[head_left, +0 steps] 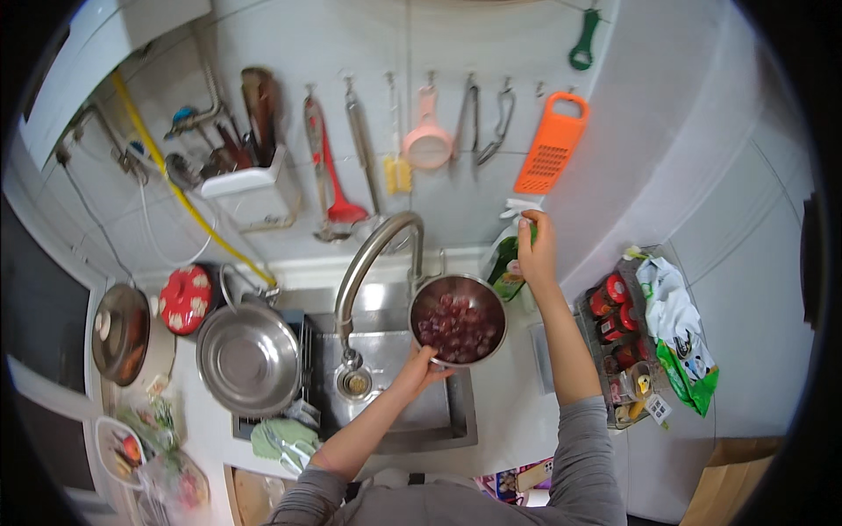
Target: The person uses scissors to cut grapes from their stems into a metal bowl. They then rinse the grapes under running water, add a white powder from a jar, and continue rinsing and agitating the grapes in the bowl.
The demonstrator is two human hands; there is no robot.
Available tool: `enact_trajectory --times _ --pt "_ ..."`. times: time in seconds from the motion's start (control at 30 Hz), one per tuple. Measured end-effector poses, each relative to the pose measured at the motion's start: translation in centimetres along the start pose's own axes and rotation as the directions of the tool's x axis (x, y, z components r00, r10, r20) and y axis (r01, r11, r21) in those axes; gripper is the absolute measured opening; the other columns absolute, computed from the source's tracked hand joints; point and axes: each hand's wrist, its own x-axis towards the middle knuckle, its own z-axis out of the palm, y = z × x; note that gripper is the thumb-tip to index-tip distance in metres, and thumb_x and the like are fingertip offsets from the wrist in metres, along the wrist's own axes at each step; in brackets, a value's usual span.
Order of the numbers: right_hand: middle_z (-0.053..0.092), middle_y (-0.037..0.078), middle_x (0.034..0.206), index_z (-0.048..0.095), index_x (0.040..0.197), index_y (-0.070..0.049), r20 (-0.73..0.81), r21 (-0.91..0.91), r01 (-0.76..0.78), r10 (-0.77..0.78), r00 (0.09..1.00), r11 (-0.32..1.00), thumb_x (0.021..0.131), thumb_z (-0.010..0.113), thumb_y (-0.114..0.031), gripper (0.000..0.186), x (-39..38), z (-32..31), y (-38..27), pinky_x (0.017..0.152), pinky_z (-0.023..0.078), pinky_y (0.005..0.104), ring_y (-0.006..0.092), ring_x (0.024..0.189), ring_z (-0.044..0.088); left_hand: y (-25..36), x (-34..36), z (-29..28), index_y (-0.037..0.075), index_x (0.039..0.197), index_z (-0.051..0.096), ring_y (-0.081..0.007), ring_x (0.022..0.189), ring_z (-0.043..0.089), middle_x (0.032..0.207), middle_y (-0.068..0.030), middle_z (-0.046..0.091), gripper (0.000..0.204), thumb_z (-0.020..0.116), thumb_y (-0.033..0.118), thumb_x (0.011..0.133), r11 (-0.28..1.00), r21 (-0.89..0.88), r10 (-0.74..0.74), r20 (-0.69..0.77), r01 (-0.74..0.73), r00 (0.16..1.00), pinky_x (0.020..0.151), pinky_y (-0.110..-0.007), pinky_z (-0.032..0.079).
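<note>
My left hand grips the near rim of a round metal bowl, holding it over the right part of the sink. Dark red grapes fill the bottom of the bowl. Further back on the right, my right hand is closed around the upper part of a green bottle with a white top, which stands by the wall. The sink has a curved metal faucet arching over its left part, and no stream of water shows.
Left of the sink sit a large metal basin, a red pot and a lidded pot. A green cloth lies at the near left edge. Utensils and an orange grater hang behind; a rack of jars stands right.
</note>
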Motion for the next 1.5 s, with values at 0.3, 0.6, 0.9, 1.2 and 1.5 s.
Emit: enact_trajectory --times 0.3,0.6,0.9,1.2,1.5 --pt "0.062 0.021 0.084 0.055 0.093 0.002 0.642 -0.395 -0.06 0.322 0.696 0.917 0.091 0.041 -0.027 0.032 -9.1 14.4 -0.1 0.078 0.047 0.0473 0.0396 0.088 0.06 -7.1 -13.5 -13.1 0.016 0.133 0.014 -0.0295 0.107 0.053 0.128 -0.0144 0.038 0.055 0.04 0.01 0.086 0.987 -0.126 -0.14 -0.413 0.096 0.9 0.08 -0.045 0.055" --pt "0.064 0.019 0.071 0.062 0.083 0.002 0.513 -0.476 -0.429 0.639 0.574 0.768 0.093 0.039 -0.029 0.04 -12.0 19.8 10.8 0.063 0.051 0.0397 0.0287 0.071 0.065 -4.5 -17.9 -16.1 0.014 0.135 0.021 -0.0243 0.111 0.049 0.128 -0.0098 0.04 0.055 0.043 0.012 0.084 0.99 -0.071 0.047 -0.632 -0.118 0.774 0.08 -0.038 0.052" --pt "0.06 0.012 0.073 0.047 0.109 0.002 0.595 -0.043 -0.761 0.629 0.501 0.647 0.093 0.049 -0.031 0.037 -17.8 16.8 8.6 0.044 0.048 0.0268 0.0161 0.052 0.058 -4.8 -17.6 -16.4 0.011 0.135 0.023 -0.0253 0.109 0.05 0.128 -0.0109 0.041 0.054 0.042 0.01 0.084 0.989 -0.056 0.079 -0.587 -0.138 0.806 0.08 -0.037 0.054" --pt "0.06 0.01 0.086 0.046 0.116 0.001 0.756 -0.005 -0.751 0.494 0.43 0.66 0.092 0.049 -0.022 0.033 -24.7 8.5 -2.6 0.058 0.048 0.027 0.0144 0.066 0.06 -4.7 -16.1 -16.5 0.011 0.136 0.019 -0.0265 0.112 0.05 0.129 -0.0126 0.039 0.056 0.04 0.007 0.084 0.985 -0.109 0.073 -0.446 -0.135 0.892 0.085 -0.038 0.052" --pt "0.062 0.011 0.091 0.051 0.111 0.002 0.845 0.072 -0.794 0.386 0.37 0.603 0.094 0.048 -0.015 0.025 -27.2 3.3 -11.4 0.07 0.051 0.0279 0.0164 0.077 0.062 -4.9 -14.0 -17.5 0.012 0.137 0.016 -0.027 0.11 0.05 0.129 -0.0126 0.038 0.06 0.041 0.006 0.082 0.985 -0.087 0.095 -0.429 -0.147 0.898 0.085 -0.041 0.051"
